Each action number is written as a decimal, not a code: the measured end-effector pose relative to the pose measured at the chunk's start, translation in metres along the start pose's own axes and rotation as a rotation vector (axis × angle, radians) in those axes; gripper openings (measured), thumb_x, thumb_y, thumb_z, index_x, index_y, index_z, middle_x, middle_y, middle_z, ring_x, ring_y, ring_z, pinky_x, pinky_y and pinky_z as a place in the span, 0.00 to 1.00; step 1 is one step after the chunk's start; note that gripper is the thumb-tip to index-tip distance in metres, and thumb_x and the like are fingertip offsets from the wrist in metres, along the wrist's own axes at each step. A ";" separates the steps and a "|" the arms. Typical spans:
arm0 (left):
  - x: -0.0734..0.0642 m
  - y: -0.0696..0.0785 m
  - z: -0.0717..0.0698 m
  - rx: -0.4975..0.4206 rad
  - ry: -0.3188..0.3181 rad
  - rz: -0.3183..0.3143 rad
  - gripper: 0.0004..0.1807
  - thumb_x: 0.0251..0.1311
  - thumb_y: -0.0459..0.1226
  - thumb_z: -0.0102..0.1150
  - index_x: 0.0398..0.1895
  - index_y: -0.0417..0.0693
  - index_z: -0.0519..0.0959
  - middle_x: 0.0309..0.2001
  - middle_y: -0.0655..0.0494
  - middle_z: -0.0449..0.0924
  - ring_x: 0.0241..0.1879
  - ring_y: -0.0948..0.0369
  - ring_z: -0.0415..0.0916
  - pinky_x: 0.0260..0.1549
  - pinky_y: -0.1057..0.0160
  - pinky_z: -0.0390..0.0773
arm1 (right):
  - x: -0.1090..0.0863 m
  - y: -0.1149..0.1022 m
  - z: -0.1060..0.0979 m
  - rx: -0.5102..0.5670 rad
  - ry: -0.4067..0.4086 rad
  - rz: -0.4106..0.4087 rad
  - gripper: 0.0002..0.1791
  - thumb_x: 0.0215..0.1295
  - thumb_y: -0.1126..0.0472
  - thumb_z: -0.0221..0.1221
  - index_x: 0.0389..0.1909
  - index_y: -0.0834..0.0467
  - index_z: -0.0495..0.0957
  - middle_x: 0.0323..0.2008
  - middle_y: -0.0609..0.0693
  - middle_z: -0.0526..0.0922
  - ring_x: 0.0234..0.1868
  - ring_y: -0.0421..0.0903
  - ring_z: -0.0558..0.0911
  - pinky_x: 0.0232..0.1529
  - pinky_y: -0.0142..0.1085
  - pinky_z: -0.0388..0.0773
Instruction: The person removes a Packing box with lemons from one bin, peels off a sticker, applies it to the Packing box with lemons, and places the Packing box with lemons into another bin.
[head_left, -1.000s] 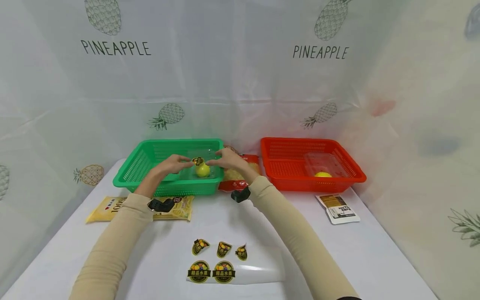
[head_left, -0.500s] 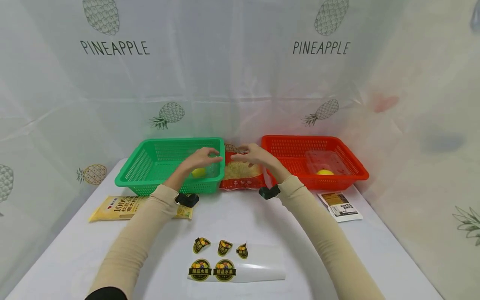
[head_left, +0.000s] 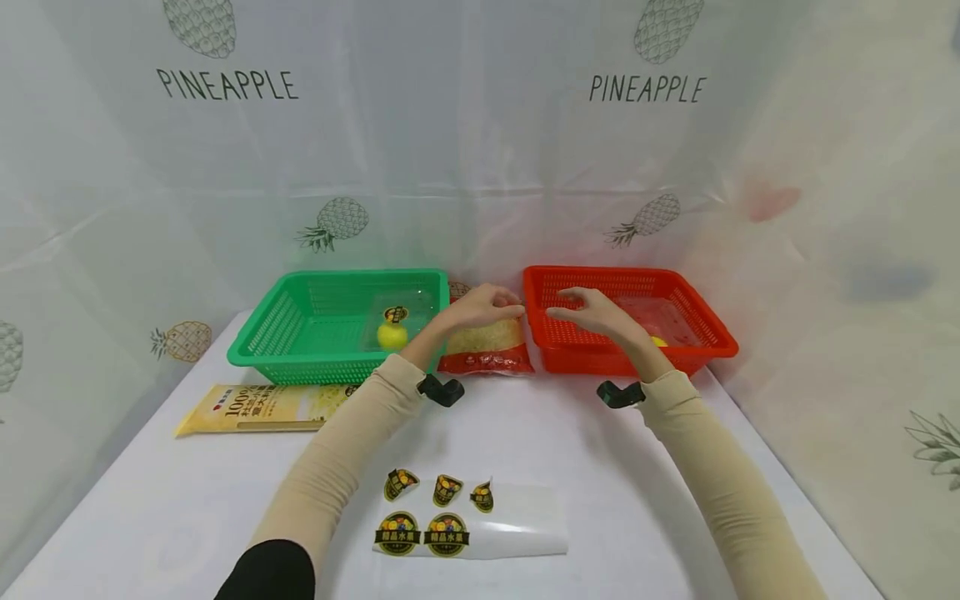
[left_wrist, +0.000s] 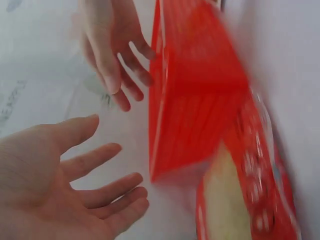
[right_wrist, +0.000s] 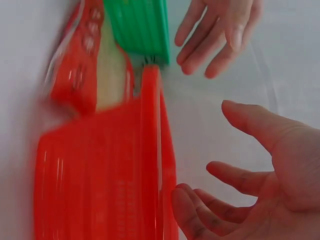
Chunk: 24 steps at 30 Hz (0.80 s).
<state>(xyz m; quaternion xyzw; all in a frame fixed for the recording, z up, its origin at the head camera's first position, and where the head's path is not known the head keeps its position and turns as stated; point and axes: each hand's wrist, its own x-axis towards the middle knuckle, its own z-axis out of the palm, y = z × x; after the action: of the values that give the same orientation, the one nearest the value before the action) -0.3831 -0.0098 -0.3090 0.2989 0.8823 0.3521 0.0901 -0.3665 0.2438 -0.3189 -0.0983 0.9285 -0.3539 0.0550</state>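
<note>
My left hand point(head_left: 483, 307) hovers above a red bag point(head_left: 487, 361) with a pale, see-through middle, its fingers spread and loosely bent around nothing. My right hand point(head_left: 596, 315), likewise bare, is over the red basket point(head_left: 551, 360), near its left side. Inside that basket lies a clear plastic box point(head_left: 660, 315) with a yellow round fruit point(head_left: 659, 342), partly hidden by my right wrist. In the green basket point(head_left: 300, 358) on the left sits another clear box point(head_left: 420, 304) bearing a dark round sticker point(head_left: 396, 314), with a yellow fruit point(head_left: 392, 336) in it.
A yellow pasta bag point(head_left: 262, 408) lies in front of the green basket. Nearer on the white table point(head_left: 487, 433) is a sticker sheet point(head_left: 517, 529) with two flat stickers and several partly peeled ones. A pineapple-print curtain point(head_left: 450, 150) hangs behind.
Both hands have moved right, from over the green basket to the red bag and red basket. The stickered box in the green basket is uncovered, and my right arm now covers the small pouch.
</note>
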 end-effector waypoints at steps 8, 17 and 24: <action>0.030 0.026 0.032 -0.051 -0.026 0.056 0.20 0.69 0.49 0.54 0.57 0.50 0.79 0.55 0.54 0.81 0.56 0.57 0.76 0.55 0.54 0.78 | -0.027 0.044 -0.039 -0.031 0.062 0.053 0.44 0.65 0.36 0.57 0.73 0.59 0.59 0.72 0.63 0.62 0.68 0.64 0.66 0.64 0.62 0.69; 0.048 0.043 0.058 -0.334 -0.153 0.012 0.20 0.67 0.46 0.59 0.58 0.47 0.79 0.53 0.53 0.81 0.46 0.59 0.81 0.57 0.51 0.79 | -0.050 0.080 -0.067 -0.146 0.130 0.111 0.45 0.66 0.36 0.56 0.72 0.65 0.58 0.65 0.69 0.67 0.60 0.65 0.70 0.58 0.58 0.75; 0.063 0.054 0.072 -0.269 -0.121 0.006 0.23 0.67 0.47 0.58 0.60 0.44 0.78 0.47 0.51 0.82 0.45 0.54 0.82 0.55 0.51 0.80 | -0.051 0.103 -0.079 -0.156 0.137 0.201 0.48 0.66 0.37 0.55 0.74 0.67 0.53 0.68 0.72 0.62 0.62 0.68 0.66 0.60 0.59 0.74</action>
<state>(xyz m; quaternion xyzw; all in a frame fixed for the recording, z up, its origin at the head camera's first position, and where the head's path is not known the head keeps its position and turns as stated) -0.3822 0.0997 -0.3222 0.3076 0.8192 0.4487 0.1815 -0.3456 0.3814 -0.3268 0.0156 0.9600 -0.2790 0.0188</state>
